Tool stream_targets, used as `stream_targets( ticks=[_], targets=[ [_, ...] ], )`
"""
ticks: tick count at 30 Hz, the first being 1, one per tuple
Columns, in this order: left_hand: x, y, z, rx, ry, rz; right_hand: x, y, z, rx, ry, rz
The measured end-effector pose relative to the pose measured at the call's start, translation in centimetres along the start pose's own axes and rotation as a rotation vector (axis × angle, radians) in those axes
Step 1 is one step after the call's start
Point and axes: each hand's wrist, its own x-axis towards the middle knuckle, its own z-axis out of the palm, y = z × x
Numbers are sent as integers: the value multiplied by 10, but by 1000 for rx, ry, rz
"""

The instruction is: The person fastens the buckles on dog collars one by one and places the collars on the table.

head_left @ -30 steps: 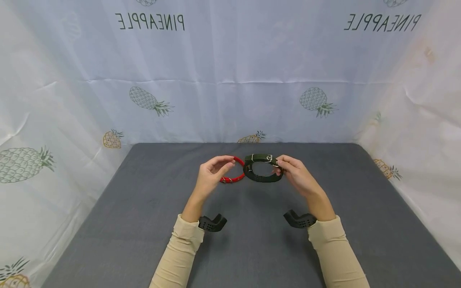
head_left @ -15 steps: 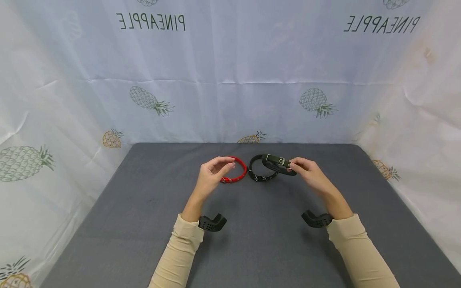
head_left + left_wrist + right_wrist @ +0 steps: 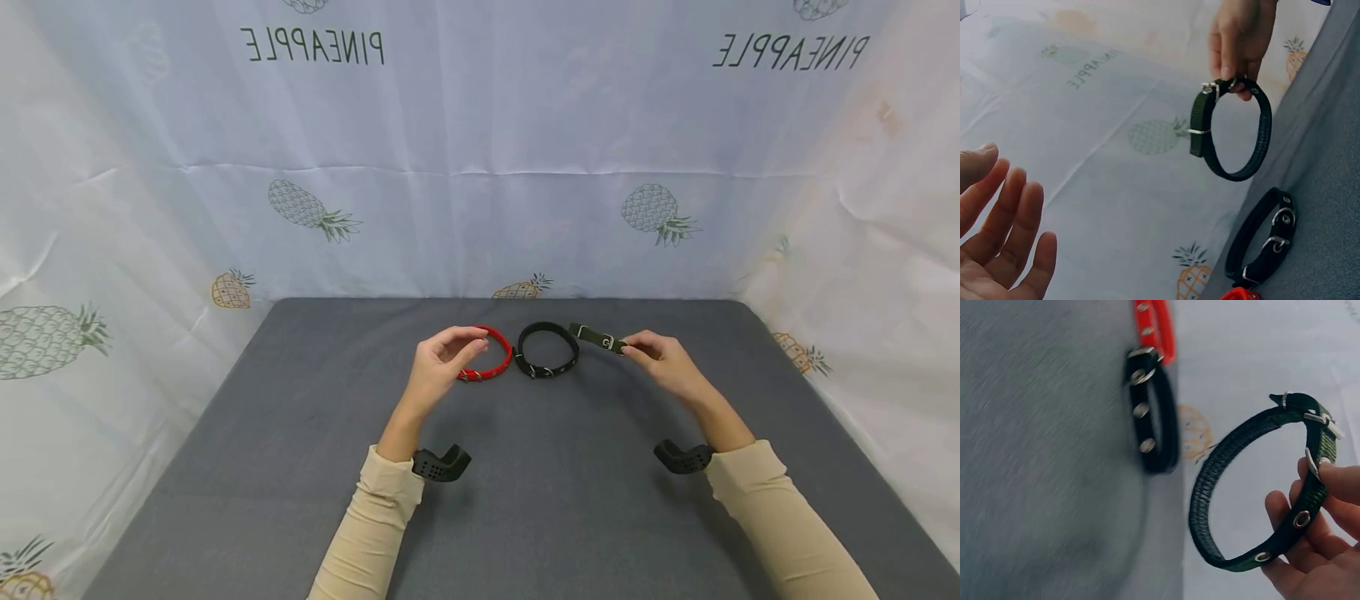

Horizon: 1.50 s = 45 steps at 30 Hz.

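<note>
In the head view my right hand (image 3: 669, 365) pinches a dark green dog collar (image 3: 597, 337) by its band near the metal buckle. The right wrist view shows the green collar (image 3: 1200, 494) as a buckled loop, with the thumb and fingers gripping its side. On the table, just left of it, lies a black collar (image 3: 546, 372). A red collar (image 3: 491, 373) lies beside the black one, partly hidden behind my left hand (image 3: 435, 367). That left hand hovers with its fingers loosely bent and holds nothing, as the left wrist view confirms.
A grey cloth covers the table (image 3: 525, 500). White pineapple-print curtains (image 3: 480, 125) stand behind it and along both sides. Each wrist wears a black camera mount, one on the left (image 3: 441, 464) and one on the right (image 3: 682, 457).
The right hand has carried the green collar to the right, off from over the black collar, which is now uncovered. My left hand has stayed in place.
</note>
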Motion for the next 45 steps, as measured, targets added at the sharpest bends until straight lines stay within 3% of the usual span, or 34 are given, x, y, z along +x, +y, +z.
stream_targets(
  ticks=[11,16,27,36,41,45],
  targets=[
    [1,-1,0,-3,-5,6,-1,27,0,-223,51,-55],
    [0,-3,0,-6,-8,4,1,39,4,-264,66,-77],
    [2,-8,3,-23,11,-3,15,59,18,-333,-10,-158],
    [-2,-16,-4,9,4,-57,12,65,25,-359,-69,-103],
    [-5,-21,-12,82,0,-97,15,62,23,-387,-79,-89],
    [-6,-24,-22,237,10,-102,18,56,18,-377,-114,-26]
  ],
)
